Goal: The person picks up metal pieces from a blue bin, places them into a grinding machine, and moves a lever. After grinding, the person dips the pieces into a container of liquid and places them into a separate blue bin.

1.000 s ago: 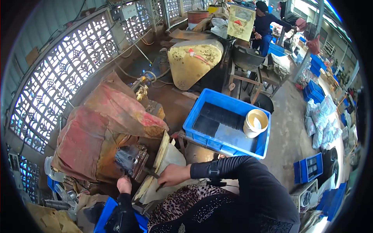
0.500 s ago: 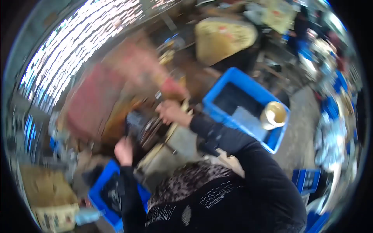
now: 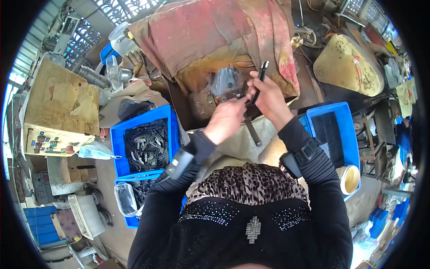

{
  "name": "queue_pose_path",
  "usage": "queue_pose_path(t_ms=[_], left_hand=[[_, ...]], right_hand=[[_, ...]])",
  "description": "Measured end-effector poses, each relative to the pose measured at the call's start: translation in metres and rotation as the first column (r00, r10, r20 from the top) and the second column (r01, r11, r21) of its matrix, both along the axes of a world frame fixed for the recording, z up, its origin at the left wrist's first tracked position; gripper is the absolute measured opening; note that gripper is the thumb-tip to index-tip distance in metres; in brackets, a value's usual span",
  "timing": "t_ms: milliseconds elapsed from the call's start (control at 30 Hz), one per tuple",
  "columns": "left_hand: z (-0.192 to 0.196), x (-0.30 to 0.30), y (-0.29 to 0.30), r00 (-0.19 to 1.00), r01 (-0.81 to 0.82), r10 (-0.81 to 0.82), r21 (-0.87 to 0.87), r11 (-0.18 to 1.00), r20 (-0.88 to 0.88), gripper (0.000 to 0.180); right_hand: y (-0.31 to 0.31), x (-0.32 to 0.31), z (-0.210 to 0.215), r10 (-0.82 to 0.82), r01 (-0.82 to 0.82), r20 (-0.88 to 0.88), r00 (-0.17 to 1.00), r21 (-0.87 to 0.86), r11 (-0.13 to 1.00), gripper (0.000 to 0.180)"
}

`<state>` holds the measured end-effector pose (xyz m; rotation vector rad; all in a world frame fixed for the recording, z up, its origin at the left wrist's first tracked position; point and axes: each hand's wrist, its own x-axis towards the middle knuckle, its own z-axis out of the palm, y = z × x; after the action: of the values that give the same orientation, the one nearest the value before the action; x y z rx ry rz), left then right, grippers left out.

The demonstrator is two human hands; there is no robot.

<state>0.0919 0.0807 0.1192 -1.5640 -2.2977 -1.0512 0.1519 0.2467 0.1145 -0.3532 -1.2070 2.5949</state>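
In front of the machine opening, my right hand (image 3: 272, 99) is closed on a slim black strip (image 3: 260, 76) with a shiny tip, tilted upward. My left hand (image 3: 225, 119) is right beside it, its fingers closed around a small dark piece (image 3: 244, 89) that meets the right fingers. What kind of part either one is does not show clearly. Below the hands, a dark bar (image 3: 253, 133) juts from the machine toward me. A stained red cloth (image 3: 201, 27) drapes over the machine, with clear plastic film (image 3: 225, 80) inside its opening.
A blue bin (image 3: 174, 134) full of black parts stands at left, another blue bin (image 3: 132, 222) below it. At right is a blue bin (image 3: 350, 130) with a cream cup (image 3: 350, 180) at its near end. A control box (image 3: 58, 98) stands far left.
The view has swung and sharpened, bringing the machine in front of me. My hands, apart before, are now close together. The black strip now shows clearly in my right hand.
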Motion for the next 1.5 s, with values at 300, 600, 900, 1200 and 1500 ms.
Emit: queue_pose_path(t_ms=[300, 600, 900, 1200, 1500], left_hand=[[-0.079, -0.112, -0.042, 0.356, -0.248, -0.006, 0.100, 0.964, 0.935, 0.046], [-0.151, -0.132, -0.012, 0.720, -0.040, 0.093, -0.092, 0.995, 0.688, 0.038], [-0.148, -0.130, -0.011, 0.856, 0.145, -0.008, -0.226, 0.963, 0.517, 0.047], [-0.154, -0.135, -0.014, 0.970, 0.189, -0.124, -0.329, 0.925, 0.207, 0.055], [-0.099, -0.112, -0.043, 0.965, 0.104, -0.022, -0.304, 0.947, 0.261, 0.048]], right_hand=[[0.007, 0.076, -0.012, 0.140, -0.285, 0.250, 0.958, 0.791, 0.541, 0.040], [-0.026, 0.115, -0.017, 0.207, -0.368, 0.320, 0.925, 0.891, 0.266, 0.035], [-0.032, 0.123, -0.015, 0.151, -0.184, 0.192, 0.970, 0.981, -0.069, 0.034], [-0.035, 0.124, -0.017, 0.141, -0.097, 0.129, 0.982, 0.972, -0.213, 0.036], [-0.034, 0.117, -0.019, 0.167, -0.011, 0.054, 0.984, 0.968, -0.249, 0.035]])
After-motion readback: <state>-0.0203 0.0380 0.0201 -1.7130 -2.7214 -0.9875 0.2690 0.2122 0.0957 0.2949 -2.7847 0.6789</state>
